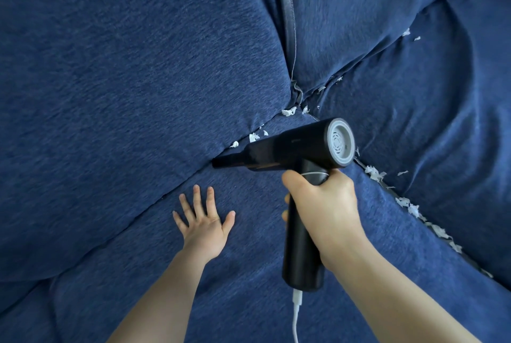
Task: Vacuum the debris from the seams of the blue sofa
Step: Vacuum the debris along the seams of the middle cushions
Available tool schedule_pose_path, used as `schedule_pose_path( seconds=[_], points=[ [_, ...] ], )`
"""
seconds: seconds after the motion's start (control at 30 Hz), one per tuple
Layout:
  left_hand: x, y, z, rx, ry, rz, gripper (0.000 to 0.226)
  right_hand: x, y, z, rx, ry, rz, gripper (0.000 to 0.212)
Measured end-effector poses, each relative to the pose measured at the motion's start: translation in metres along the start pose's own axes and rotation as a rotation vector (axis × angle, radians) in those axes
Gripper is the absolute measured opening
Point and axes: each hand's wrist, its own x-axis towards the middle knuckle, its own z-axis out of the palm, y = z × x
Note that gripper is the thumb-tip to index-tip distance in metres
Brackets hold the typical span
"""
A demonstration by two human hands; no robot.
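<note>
1. Debris (287, 112) is sitting in the sofa (138, 66) seams, just past the nozzle and off behind the right hand (320, 204).
2. Right hand is wrapping tight round the vacuum (290, 149) handle; left hand (204, 225) is lying flat, fingers spread, holding nothing.
3. Risk: nozzle's skimming over flakes tucked deep, or the cable (296, 315) is snagging.

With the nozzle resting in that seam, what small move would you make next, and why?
Probably slide the vacuum in the right hand up the seam towards the white scraps just ahead of its nozzle; the seam behind it looks clean, and the left hand lies flat on the sofa.
</note>
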Motion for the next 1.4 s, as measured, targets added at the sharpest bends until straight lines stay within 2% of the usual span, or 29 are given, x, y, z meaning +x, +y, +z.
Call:
schedule_pose_path(
  seconds=[0.43, 0.57, 0.7, 0.8, 1.03, 1.2, 1.4],
  points=[
    [-0.001, -0.001, -0.004, 0.013, 0.031, 0.041, 0.083, 0.001, -0.003, -0.007, -0.010, 0.047, 0.012, 0.013],
    [0.009, 0.004, -0.018, 0.051, 0.079, 0.145, 0.082, 0.001, -0.010, -0.011, -0.047, 0.052, -0.025, 0.015],
    [0.023, 0.030, -0.032, 0.047, 0.054, 0.252, 0.080, 0.009, -0.016, -0.021, -0.066, 0.103, -0.060, 0.017],
    [0.025, 0.049, -0.029, 0.044, 0.002, 0.211, 0.084, 0.014, -0.017, -0.018, -0.053, 0.101, -0.063, 0.015],
    [0.023, 0.053, -0.024, 0.066, -0.007, 0.176, 0.086, 0.015, -0.024, -0.021, -0.068, 0.067, -0.073, 0.015],
    [0.025, 0.054, -0.023, 0.072, 0.003, 0.171, 0.087, 0.019, -0.026, -0.036, -0.069, 0.123, -0.094, 0.014],
    [0.025, 0.055, -0.024, 0.092, -0.010, 0.164, 0.088, 0.025, -0.025, -0.018, 0.035, 0.098, -0.038, 0.013]
  ],
)
